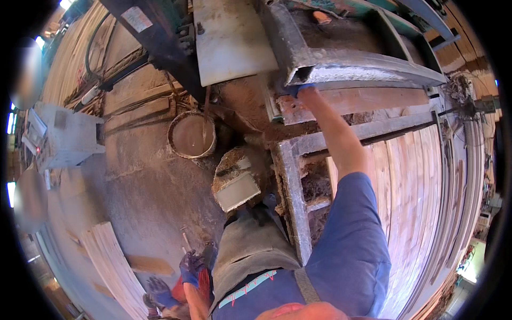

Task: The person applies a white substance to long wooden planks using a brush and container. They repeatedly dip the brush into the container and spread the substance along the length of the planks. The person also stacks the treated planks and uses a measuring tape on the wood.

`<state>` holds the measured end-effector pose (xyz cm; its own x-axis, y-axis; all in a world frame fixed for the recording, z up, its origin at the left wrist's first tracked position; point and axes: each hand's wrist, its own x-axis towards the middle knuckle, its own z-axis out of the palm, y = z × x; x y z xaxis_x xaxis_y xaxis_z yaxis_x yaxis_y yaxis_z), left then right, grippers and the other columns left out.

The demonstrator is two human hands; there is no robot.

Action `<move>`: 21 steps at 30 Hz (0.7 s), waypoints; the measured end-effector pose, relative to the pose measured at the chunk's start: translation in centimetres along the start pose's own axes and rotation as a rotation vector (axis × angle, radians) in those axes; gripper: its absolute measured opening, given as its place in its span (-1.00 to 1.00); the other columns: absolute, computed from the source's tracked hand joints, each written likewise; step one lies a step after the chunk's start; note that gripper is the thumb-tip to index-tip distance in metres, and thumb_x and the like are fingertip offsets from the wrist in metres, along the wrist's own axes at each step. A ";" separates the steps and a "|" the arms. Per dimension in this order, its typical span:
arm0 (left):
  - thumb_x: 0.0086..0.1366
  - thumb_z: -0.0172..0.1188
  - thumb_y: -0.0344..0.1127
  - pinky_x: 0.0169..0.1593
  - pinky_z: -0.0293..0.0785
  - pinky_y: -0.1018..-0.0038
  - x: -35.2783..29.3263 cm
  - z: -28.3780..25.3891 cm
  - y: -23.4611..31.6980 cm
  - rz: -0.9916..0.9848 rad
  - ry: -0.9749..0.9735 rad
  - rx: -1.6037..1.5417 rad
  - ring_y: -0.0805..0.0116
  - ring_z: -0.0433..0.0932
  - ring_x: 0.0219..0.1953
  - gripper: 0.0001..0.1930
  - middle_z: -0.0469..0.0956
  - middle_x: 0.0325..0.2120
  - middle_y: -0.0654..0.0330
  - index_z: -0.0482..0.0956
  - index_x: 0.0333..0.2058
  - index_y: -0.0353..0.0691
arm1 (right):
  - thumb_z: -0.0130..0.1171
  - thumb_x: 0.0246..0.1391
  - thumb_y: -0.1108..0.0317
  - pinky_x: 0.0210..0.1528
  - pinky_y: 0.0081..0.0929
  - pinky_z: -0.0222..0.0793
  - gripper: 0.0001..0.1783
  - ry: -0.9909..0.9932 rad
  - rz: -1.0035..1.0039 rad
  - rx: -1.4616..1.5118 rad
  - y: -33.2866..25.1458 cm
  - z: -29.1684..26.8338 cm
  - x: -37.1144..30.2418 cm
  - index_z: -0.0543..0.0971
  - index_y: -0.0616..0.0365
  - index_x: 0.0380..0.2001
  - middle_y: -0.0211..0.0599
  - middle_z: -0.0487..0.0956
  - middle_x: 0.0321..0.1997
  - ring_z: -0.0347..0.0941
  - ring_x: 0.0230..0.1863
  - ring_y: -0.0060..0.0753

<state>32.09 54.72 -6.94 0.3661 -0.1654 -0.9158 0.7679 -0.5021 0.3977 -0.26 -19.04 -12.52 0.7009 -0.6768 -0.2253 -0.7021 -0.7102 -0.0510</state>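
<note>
under the hollow steel beam (368, 70), the blue-gloved right hand (304, 89) sits at the left end of a reddish-brown board (373, 100), its grip too hidden to tell; the left hand (192, 266), fingers curled beside the apron (250, 240), may or may not hold something. fingertips are probably safest clear of that gap.

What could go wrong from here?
Likeliest first:
1. Pinch: the blue-gloved right hand is partly hidden at the grey hollow-tube metal frame, near the long flat reddish-brown bar. If either shifts, fingers might get caught.
2. Spill: the round, crusted bucket with brown contents stands on the floor; a foot could knock it.
3. Snag: the grey-green cloth apron hangs close beside the lower metalwork and may catch.
</note>
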 end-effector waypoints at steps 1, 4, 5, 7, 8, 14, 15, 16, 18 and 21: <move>0.33 0.05 -0.12 -0.48 0.48 0.44 -0.2 0.2 -0.5 0.006 0.007 -0.025 0.26 0.61 -0.47 -0.66 0.63 -0.37 0.05 0.46 -0.04 -0.19 | 0.07 0.05 0.14 -0.10 -0.16 0.44 -0.69 -0.050 0.032 -0.024 -3.7 -2.8 -0.7 0.65 0.10 -0.30 -0.17 0.64 -0.15 0.55 -0.10 -0.06; 0.36 0.03 -0.10 -0.43 0.51 0.39 1.7 2.8 2.3 0.054 -0.150 0.053 0.25 0.60 -0.44 -0.66 0.62 -0.36 0.05 0.48 -0.04 -0.21 | 0.05 0.01 0.23 -0.33 -0.17 0.42 -0.76 0.301 0.126 -0.290 -10.8 -9.2 -6.3 0.61 0.12 -0.39 -0.14 0.63 -0.33 0.57 -0.24 -0.15; 0.36 0.03 -0.10 -0.41 0.52 0.38 2.2 4.2 4.0 0.105 -0.174 0.148 0.26 0.60 -0.43 -0.65 0.62 -0.36 0.06 0.49 -0.05 -0.22 | 0.05 0.01 0.24 -0.36 -0.15 0.41 -0.77 0.399 0.176 -0.293 -10.6 -7.9 -8.6 0.60 0.13 -0.40 -0.14 0.61 -0.35 0.56 -0.25 -0.15; 0.38 0.03 -0.08 -0.37 0.54 0.37 2.9 7.4 7.2 0.213 -0.220 0.318 0.28 0.59 -0.40 -0.64 0.62 -0.36 0.07 0.52 -0.06 -0.24 | 0.06 0.00 0.25 -0.42 -0.11 0.39 -0.80 0.602 0.256 -0.314 -13.3 -7.1 -14.0 0.57 0.14 -0.43 -0.14 0.59 -0.40 0.55 -0.28 -0.14; 0.38 0.04 -0.10 -0.34 0.54 0.38 3.7 8.6 8.5 0.271 -0.280 0.376 0.30 0.59 -0.39 -0.65 0.62 -0.36 0.09 0.52 -0.06 -0.25 | 0.06 -0.02 0.28 -0.45 -0.10 0.38 -0.81 0.482 0.326 -0.150 -15.1 -8.9 -16.3 0.56 0.14 -0.43 -0.12 0.57 -0.41 0.54 -0.29 -0.11; 0.35 0.11 -0.23 -0.16 0.50 0.44 3.4 20.4 23.6 0.923 -0.659 1.065 0.29 0.60 -0.23 -0.70 0.61 -0.23 0.10 0.52 -0.08 -0.34 | 0.12 -0.02 0.22 -0.33 -0.07 0.43 -0.77 0.294 0.587 0.124 -22.4 -9.0 -27.1 0.61 0.15 -0.47 -0.08 0.57 -0.41 0.54 -0.29 0.00; 0.33 0.12 -0.23 -0.14 0.50 0.38 1.1 22.8 26.3 1.208 -0.684 1.153 0.20 0.60 -0.20 -0.69 0.60 -0.20 0.06 0.52 -0.08 -0.33 | 0.13 -0.01 0.21 -0.33 -0.06 0.42 -0.77 0.334 0.577 0.154 -23.4 -9.1 -28.9 0.61 0.15 -0.50 -0.08 0.57 -0.45 0.54 -0.31 0.01; 0.31 0.13 -0.23 -0.12 0.50 0.33 -0.5 24.9 29.1 1.501 -0.675 1.234 0.10 0.60 -0.18 -0.69 0.60 -0.18 0.02 0.51 -0.08 -0.32 | 0.15 -0.03 0.23 -0.32 -0.04 0.42 -0.79 0.422 0.548 0.117 -24.8 -10.5 -30.4 0.61 0.15 -0.49 -0.06 0.58 -0.42 0.53 -0.33 0.04; 0.28 0.15 -0.16 -0.09 0.49 0.24 -3.2 28.8 34.1 1.868 -0.596 1.345 0.01 0.58 -0.15 -0.64 0.59 -0.17 -0.02 0.49 -0.05 -0.28 | 0.16 -0.10 0.29 -0.31 -0.06 0.42 -0.86 0.511 0.746 0.268 -27.7 -11.4 -33.2 0.61 0.10 -0.50 -0.05 0.58 -0.39 0.50 -0.35 0.07; 0.26 0.15 -0.09 -0.15 0.52 0.14 -10.4 35.2 40.3 2.225 -0.453 1.272 -0.08 0.58 -0.23 -0.59 0.57 -0.16 -0.04 0.48 -0.02 -0.23 | 0.21 -0.12 0.25 -0.21 -0.14 0.42 -0.77 0.485 1.094 0.120 -29.6 -6.0 -42.3 0.58 0.13 -0.38 -0.06 0.57 -0.33 0.50 -0.24 0.03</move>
<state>40.71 6.29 16.64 -0.3914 -0.8071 0.4421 -0.8207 0.5235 0.2289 -8.36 29.47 4.39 -0.3174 -0.9305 0.1827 -0.9437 0.2911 -0.1569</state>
